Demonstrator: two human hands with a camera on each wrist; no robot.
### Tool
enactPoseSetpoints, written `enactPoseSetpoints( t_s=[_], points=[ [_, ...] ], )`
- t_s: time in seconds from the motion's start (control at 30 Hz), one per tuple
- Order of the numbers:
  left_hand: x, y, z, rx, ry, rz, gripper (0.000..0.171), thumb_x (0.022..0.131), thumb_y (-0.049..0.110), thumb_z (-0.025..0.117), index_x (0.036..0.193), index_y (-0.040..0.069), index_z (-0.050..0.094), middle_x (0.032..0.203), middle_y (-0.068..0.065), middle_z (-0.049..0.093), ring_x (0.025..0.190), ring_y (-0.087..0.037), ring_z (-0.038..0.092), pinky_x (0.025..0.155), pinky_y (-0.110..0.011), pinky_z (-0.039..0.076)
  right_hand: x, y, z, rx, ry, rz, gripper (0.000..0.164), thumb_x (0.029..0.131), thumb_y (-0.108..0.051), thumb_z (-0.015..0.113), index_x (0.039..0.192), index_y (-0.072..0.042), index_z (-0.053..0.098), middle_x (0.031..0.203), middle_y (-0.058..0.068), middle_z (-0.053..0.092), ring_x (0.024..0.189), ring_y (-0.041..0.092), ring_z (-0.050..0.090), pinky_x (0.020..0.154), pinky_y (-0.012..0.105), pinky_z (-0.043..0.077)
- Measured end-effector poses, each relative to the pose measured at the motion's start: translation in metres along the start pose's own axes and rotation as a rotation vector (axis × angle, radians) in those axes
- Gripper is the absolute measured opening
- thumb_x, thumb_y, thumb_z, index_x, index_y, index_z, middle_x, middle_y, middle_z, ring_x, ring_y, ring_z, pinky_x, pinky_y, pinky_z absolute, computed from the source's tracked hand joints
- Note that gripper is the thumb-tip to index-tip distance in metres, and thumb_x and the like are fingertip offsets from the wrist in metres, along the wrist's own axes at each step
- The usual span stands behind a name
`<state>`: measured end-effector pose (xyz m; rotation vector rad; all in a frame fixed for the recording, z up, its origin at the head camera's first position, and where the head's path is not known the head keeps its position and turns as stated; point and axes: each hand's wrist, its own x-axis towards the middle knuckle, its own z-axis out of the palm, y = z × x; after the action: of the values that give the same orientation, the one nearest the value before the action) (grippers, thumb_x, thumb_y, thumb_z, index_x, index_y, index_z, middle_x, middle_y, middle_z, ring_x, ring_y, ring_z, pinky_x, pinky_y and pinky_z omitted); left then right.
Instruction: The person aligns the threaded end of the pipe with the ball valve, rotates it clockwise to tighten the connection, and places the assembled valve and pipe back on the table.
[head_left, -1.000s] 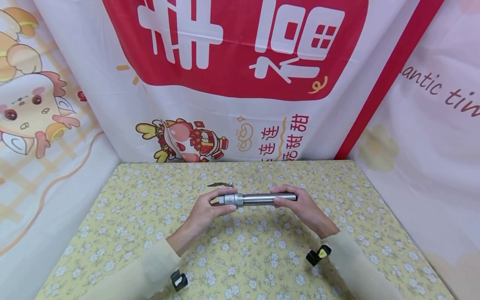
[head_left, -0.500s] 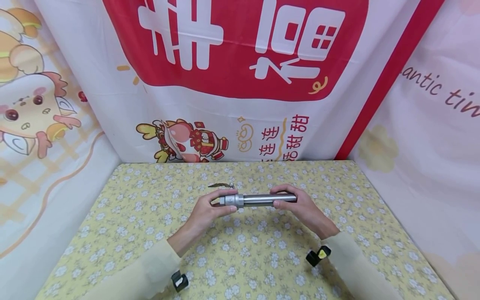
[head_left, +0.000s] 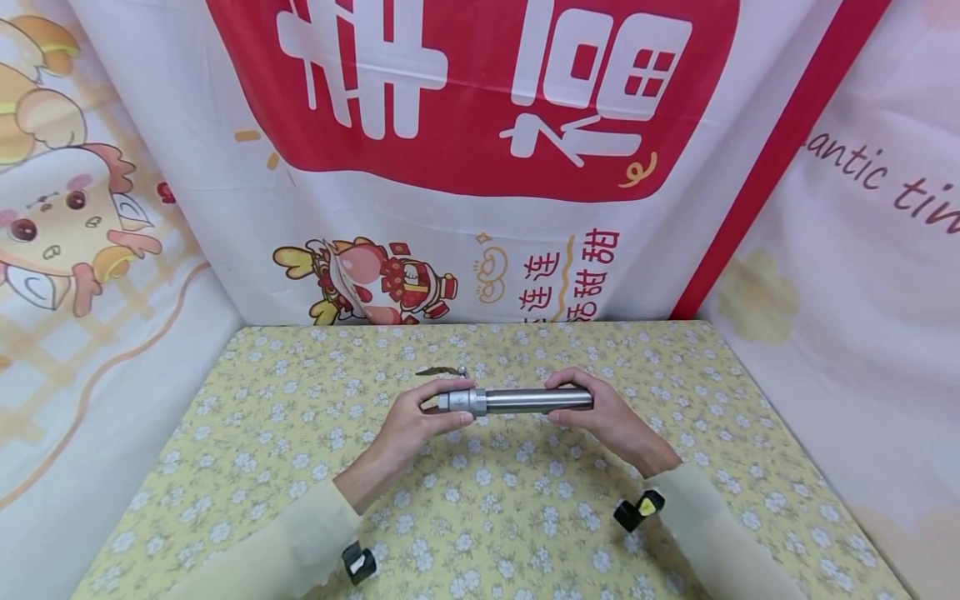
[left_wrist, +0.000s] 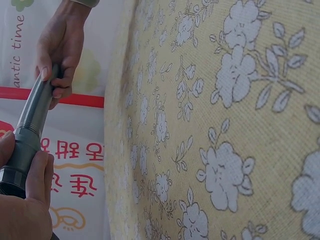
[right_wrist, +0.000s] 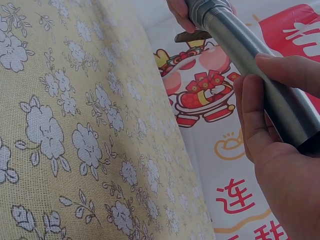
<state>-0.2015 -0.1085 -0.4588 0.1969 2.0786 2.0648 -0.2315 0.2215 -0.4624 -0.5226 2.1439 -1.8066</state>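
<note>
My left hand (head_left: pixel 411 423) grips a silvery ball valve (head_left: pixel 459 402), thumb on the near side and fingers on the far side. The valve's lever handle (head_left: pixel 438 370) sticks out beyond the fingers, toward the back. A straight steel pipe (head_left: pixel 517 401) runs rightward from the valve. Screw threads (left_wrist: pixel 33 126) show where pipe and valve meet in the left wrist view. At the pipe's far right end, my right hand (head_left: pixel 611 417) holds it between thumb and fingers. In the right wrist view the thumb (right_wrist: pixel 287 70) lies along the pipe's upper side; the palm partly hides its dark open end.
Below the hands spreads a table (head_left: pixel 480 517) with a yellow flowered cloth. Printed white and red curtains (head_left: pixel 480 183) hang behind it and along both sides. Each sleeve carries a small black wrist device, one left (head_left: pixel 358 563) and one right (head_left: pixel 637 510).
The right hand's thumb and index finger have spread a little and shifted slightly right on the pipe. The left hand and the valve stay almost where they were.
</note>
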Motion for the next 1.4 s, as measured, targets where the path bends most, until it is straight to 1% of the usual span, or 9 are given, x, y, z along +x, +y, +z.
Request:
enactPoseSetpoints(
  t_s=[0.2,0.3,0.47,0.63,0.73,0.9,0.97,1.13,1.4],
  points=[
    [-0.0003,0.0006,-0.0005,0.002,0.002,-0.011,0.054,0.092,0.013,0.089,0.144,0.017,0.073,0.152,-0.006,0.06,0.117,-0.023,0.069,0.092,-0.032,0.06,0.0002,0.0001,0.0005,-0.013,0.024,0.009,0.045,0.099,-0.014,0.082,0.139,-0.006,0.063,0.143,0.02,0.057,0.109,0.024,0.067,0.09,0.04,0.063],
    [0.0001,0.0006,-0.0008,0.003,0.001,-0.013,0.053,0.093,0.015,0.089,0.144,0.019,0.073,0.152,-0.006,0.06,0.118,-0.023,0.07,0.092,-0.033,0.06,0.0005,0.0003,0.0003,-0.021,0.035,0.011,0.044,0.099,-0.016,0.083,0.138,-0.007,0.064,0.145,0.02,0.056,0.11,0.026,0.067,0.088,0.036,0.062],
    [-0.0001,-0.0004,-0.0012,0.002,0.002,-0.012,0.051,0.093,0.014,0.089,0.142,0.022,0.075,0.152,-0.006,0.06,0.117,-0.023,0.07,0.091,-0.033,0.06,0.0006,0.0002,0.0009,-0.026,0.045,0.02,0.044,0.099,-0.018,0.084,0.138,-0.007,0.065,0.144,0.018,0.058,0.109,0.026,0.067,0.084,0.033,0.062],
    [-0.0016,-0.0012,-0.0019,0.0,0.008,-0.014,0.052,0.093,0.013,0.088,0.143,0.018,0.074,0.152,-0.007,0.06,0.117,-0.023,0.07,0.091,-0.032,0.059,0.0017,-0.0002,0.0024,-0.035,0.048,0.029,0.043,0.099,-0.019,0.084,0.137,-0.007,0.066,0.142,0.018,0.059,0.107,0.025,0.068,0.083,0.032,0.061],
    [-0.0021,-0.001,-0.0023,-0.003,0.01,-0.015,0.052,0.093,0.014,0.088,0.143,0.018,0.074,0.151,-0.007,0.06,0.117,-0.023,0.069,0.092,-0.033,0.06,0.0024,-0.0005,0.003,-0.04,0.054,0.039,0.044,0.099,-0.021,0.084,0.137,-0.008,0.067,0.142,0.017,0.061,0.107,0.025,0.069,0.085,0.036,0.062],
    [-0.0025,-0.0001,-0.0032,-0.008,0.008,-0.014,0.05,0.094,0.014,0.088,0.141,0.021,0.075,0.152,-0.007,0.059,0.117,-0.023,0.069,0.098,-0.045,0.06,0.0034,-0.0017,0.0038,-0.035,0.06,0.041,0.044,0.099,-0.023,0.084,0.137,-0.007,0.068,0.141,0.017,0.063,0.109,0.023,0.071,0.089,0.04,0.063],
    [-0.0022,0.0003,-0.003,-0.008,0.007,-0.013,0.05,0.094,0.014,0.088,0.141,0.022,0.075,0.152,-0.007,0.059,0.117,-0.023,0.07,0.097,-0.044,0.061,0.0034,-0.0024,0.0037,-0.034,0.059,0.04,0.044,0.099,-0.022,0.084,0.138,-0.007,0.068,0.141,0.018,0.064,0.109,0.023,0.072,0.09,0.039,0.063],
    [-0.0013,0.0002,-0.0026,-0.008,0.011,-0.009,0.05,0.094,0.012,0.088,0.141,0.02,0.075,0.151,-0.008,0.06,0.116,-0.023,0.069,0.09,-0.032,0.061,0.0038,-0.0034,0.0036,-0.022,0.058,0.049,0.046,0.1,-0.024,0.083,0.139,-0.006,0.067,0.141,0.02,0.064,0.111,0.023,0.074,0.094,0.042,0.063],
    [-0.0006,0.0002,-0.002,0.0,0.019,-0.007,0.05,0.093,0.012,0.089,0.141,0.02,0.075,0.15,-0.008,0.06,0.116,-0.023,0.07,0.09,-0.032,0.06,0.0049,-0.0023,0.0027,-0.006,0.065,0.049,0.046,0.1,-0.025,0.083,0.138,-0.005,0.068,0.135,0.017,0.068,0.109,0.023,0.078,0.103,0.054,0.061]
  ],
)
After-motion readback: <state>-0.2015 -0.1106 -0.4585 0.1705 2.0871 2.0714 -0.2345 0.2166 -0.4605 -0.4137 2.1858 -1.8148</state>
